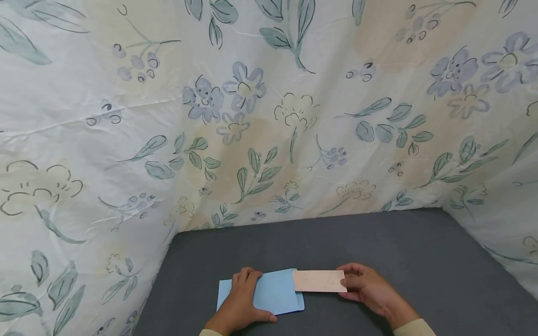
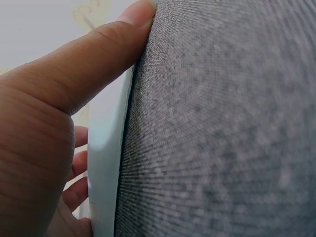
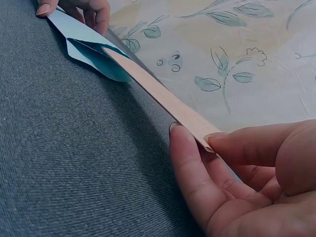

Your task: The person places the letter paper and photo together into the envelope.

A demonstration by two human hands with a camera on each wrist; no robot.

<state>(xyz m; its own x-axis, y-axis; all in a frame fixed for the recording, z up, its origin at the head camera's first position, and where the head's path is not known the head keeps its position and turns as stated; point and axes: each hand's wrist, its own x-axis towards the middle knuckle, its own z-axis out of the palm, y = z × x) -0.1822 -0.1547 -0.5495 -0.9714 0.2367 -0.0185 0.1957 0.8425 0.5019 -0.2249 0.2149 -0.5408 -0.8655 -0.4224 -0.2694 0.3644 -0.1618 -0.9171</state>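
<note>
Peach card (image 1: 317,281), pinched in the right hand (image 1: 371,290), juts from the blue envelope (image 1: 277,291) the left hand (image 1: 241,299) grips.

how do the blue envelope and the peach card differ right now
Colour: the blue envelope is light blue; the peach card is pale peach.
Size: the envelope is taller, from near edge to far edge, than the narrow card.
Hold: the left hand spans and grips the envelope, while the right hand pinches the card's outer end.
Shared: both are thin and flat, and they meet at the envelope's open end.
</note>
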